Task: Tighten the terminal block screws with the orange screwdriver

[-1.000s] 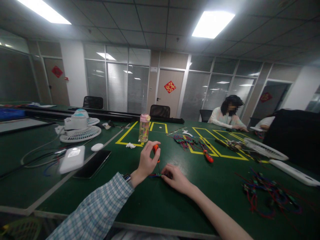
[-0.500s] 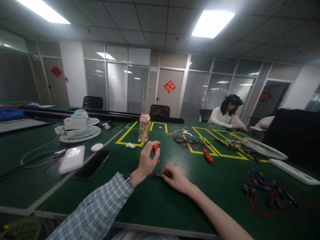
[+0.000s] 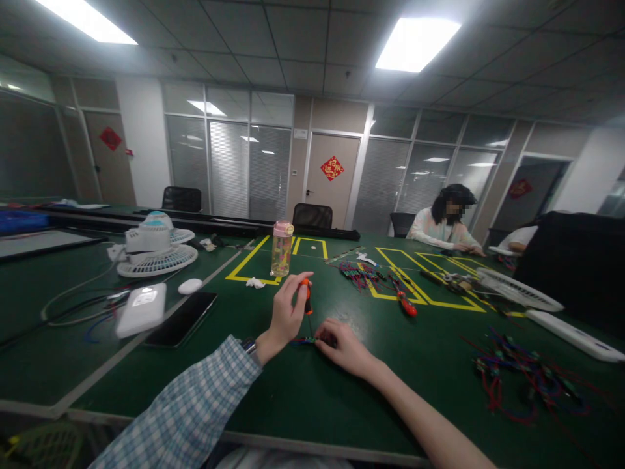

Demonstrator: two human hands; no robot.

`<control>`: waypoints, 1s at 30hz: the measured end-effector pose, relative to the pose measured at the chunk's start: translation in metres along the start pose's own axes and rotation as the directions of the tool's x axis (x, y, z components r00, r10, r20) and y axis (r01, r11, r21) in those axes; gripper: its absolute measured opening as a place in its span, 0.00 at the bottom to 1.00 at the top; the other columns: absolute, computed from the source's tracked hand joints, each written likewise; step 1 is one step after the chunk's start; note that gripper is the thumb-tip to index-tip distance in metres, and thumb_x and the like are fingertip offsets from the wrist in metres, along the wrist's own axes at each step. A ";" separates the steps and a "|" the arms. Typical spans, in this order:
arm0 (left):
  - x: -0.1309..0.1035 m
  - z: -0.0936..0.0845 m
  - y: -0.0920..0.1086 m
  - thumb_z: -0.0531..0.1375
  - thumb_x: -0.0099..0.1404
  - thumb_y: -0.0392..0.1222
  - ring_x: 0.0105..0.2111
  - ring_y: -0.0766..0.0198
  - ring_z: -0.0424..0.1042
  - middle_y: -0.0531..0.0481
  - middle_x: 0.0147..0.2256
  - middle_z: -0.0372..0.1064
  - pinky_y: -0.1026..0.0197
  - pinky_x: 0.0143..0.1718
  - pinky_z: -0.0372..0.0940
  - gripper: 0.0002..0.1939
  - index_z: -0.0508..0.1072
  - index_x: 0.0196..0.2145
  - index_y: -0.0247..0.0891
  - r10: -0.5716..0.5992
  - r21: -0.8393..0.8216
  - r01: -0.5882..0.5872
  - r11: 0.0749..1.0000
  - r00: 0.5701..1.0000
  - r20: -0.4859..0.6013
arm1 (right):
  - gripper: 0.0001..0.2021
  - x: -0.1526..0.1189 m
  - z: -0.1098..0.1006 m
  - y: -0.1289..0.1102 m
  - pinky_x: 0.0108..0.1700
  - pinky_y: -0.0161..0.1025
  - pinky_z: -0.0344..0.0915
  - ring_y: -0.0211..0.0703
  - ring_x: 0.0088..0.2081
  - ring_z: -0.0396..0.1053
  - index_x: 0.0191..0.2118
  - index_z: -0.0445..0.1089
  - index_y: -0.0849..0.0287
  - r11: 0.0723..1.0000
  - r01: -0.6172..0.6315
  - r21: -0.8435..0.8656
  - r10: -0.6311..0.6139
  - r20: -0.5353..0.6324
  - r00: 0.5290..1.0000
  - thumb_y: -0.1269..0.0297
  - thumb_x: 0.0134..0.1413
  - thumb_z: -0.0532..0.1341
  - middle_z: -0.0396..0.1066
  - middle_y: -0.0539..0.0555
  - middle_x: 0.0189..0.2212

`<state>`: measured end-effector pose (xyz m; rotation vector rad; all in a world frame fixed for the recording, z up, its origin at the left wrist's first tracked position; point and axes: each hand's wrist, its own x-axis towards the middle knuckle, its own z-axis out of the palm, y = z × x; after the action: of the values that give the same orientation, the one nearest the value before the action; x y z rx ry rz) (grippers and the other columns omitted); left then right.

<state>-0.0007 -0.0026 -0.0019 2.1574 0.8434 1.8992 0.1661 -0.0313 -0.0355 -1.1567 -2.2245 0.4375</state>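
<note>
My left hand [image 3: 289, 314] is closed around the orange and black handle of a screwdriver [image 3: 308, 303], which stands nearly upright. Its thin shaft points down to a small green circuit board [image 3: 308, 340] with red and blue wires, lying on the green table. The fingers of my right hand [image 3: 342, 345] pinch the right end of that board and hide part of it. Right of the hands lies a second screwdriver with a red handle [image 3: 407, 306], beside a pile of small wired boards [image 3: 364, 276].
A pink-lidded bottle [image 3: 282, 251] stands beyond my hands. To the left are a phone [image 3: 183, 319], a white power bank [image 3: 141, 311] and white fans [image 3: 156, 251]. More wired boards [image 3: 527, 378] lie at right, near a white power strip [image 3: 576, 335]. A co-worker [image 3: 442, 218] sits across the table.
My left fingers have shifted slightly on the screwdriver, and more of its handle shows below them. My right hand stays at the board.
</note>
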 end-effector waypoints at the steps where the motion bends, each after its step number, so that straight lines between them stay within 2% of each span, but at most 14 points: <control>1: 0.000 0.000 0.000 0.47 0.70 0.38 0.39 0.63 0.69 0.47 0.38 0.68 0.61 0.42 0.64 0.14 0.68 0.47 0.37 0.002 0.001 -0.002 1.000 1.000 0.002 | 0.05 0.000 0.000 0.000 0.30 0.31 0.58 0.35 0.27 0.62 0.30 0.68 0.61 1.000 0.001 0.002 -0.001 -0.002 1.000 0.78 0.49 0.58 0.63 0.49 0.27; 30: -0.001 -0.001 0.000 0.46 0.70 0.38 0.37 0.63 0.68 0.47 0.37 0.68 0.61 0.41 0.63 0.13 0.68 0.46 0.37 0.021 0.021 -0.021 1.000 1.000 0.004 | 0.05 -0.001 -0.001 0.000 0.30 0.31 0.59 0.35 0.28 0.62 0.30 0.68 0.61 1.000 -0.001 0.019 0.000 0.006 1.000 0.77 0.49 0.59 0.63 0.49 0.28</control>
<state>-0.0015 -0.0032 -0.0031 2.1901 0.8471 1.9034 0.1670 -0.0320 -0.0354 -1.1475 -2.2204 0.4619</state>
